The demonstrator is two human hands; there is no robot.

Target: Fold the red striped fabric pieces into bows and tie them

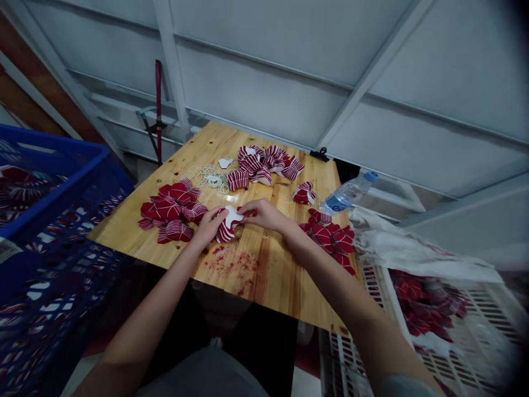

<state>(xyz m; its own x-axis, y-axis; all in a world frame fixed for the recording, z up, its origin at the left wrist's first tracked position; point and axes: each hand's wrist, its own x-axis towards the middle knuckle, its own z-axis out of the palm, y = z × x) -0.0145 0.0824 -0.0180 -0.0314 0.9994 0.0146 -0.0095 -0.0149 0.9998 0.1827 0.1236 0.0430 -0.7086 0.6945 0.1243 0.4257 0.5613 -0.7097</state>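
Hands pinch a striped red-and-white fabric piece (pixel 226 229) between them, just over the wooden table (pixel 264 286). Its long axis slants up toward the right hand (pixel 264 215); the left hand (pixel 210 227) sits closer, gripping its lower edge.

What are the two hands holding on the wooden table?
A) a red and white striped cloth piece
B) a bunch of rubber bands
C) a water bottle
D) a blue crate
A. The left hand and the right hand both grip a red-and-white striped cloth piece just above the wooden table.
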